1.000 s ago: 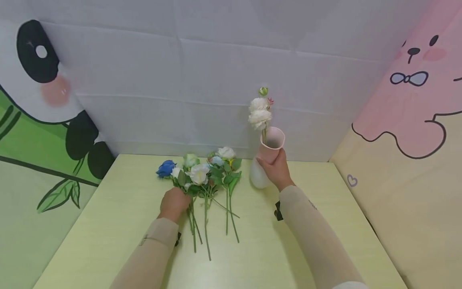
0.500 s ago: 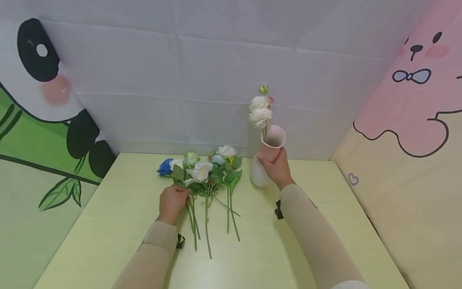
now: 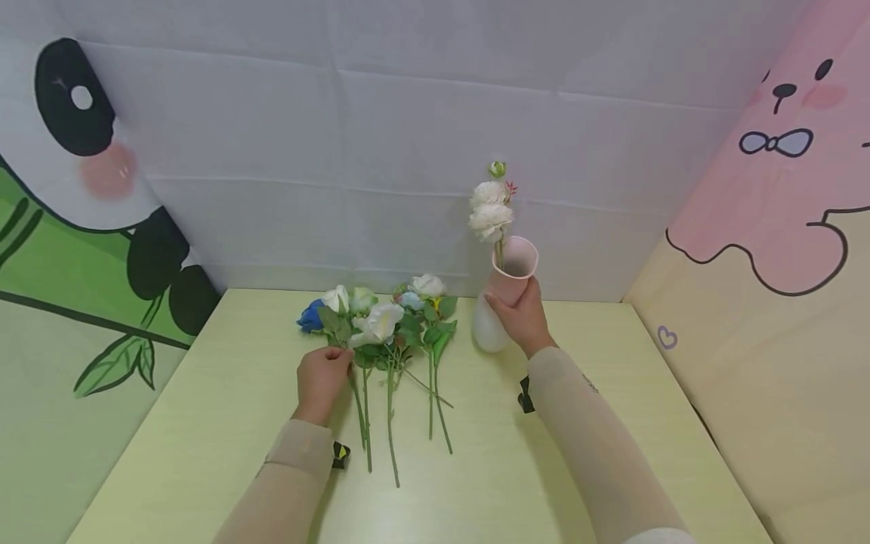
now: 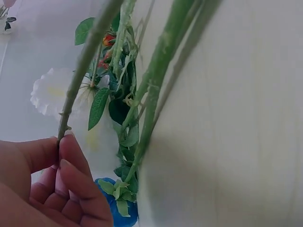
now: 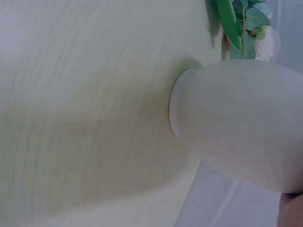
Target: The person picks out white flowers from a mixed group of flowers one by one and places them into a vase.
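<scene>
The left grip (image 3: 322, 381) pinches a green stem (image 4: 79, 75) beside other flowers (image 3: 377, 323) on the counter (image 3: 476, 483), while the right grip (image 3: 525, 319) clasps the pink-topped vase (image 3: 489, 331) bearing white blooms (image 3: 491, 219)

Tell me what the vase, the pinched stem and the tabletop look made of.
Vase: matte, likely ceramic or plastic; its smooth wall shows no sharp glints.
Stem in the left hand: dull, probably plastic; it is green with small nubs.
Tabletop: satin, likely wood-look laminate; fine grain lines and a soft sheen show.
</scene>
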A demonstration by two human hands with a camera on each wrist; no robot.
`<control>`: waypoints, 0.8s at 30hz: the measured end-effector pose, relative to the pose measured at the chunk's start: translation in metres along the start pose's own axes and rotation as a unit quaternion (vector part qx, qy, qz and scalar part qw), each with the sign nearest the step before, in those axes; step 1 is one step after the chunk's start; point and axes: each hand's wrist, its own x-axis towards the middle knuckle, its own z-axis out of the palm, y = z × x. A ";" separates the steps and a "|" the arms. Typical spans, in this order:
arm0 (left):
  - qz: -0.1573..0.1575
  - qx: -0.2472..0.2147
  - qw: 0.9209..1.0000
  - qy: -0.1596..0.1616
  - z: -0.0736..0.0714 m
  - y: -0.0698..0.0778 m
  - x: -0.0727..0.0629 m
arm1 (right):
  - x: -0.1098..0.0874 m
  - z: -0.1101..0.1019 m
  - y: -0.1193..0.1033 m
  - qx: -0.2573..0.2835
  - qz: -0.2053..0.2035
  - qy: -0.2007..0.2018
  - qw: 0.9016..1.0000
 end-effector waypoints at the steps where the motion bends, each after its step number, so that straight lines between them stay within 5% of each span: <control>1: 0.001 -0.003 1.000 0.002 0.000 0.001 0.000 | 0.000 0.000 0.000 0.000 -0.001 0.000 1.000; 14: 0.006 -0.061 0.998 0.009 -0.006 0.016 -0.002 | 0.000 -0.001 -0.002 -0.006 0.010 -0.006 1.000; 24: 0.024 -0.065 0.997 0.023 -0.013 0.031 -0.004 | -0.003 -0.002 -0.005 -0.006 0.013 -0.010 1.000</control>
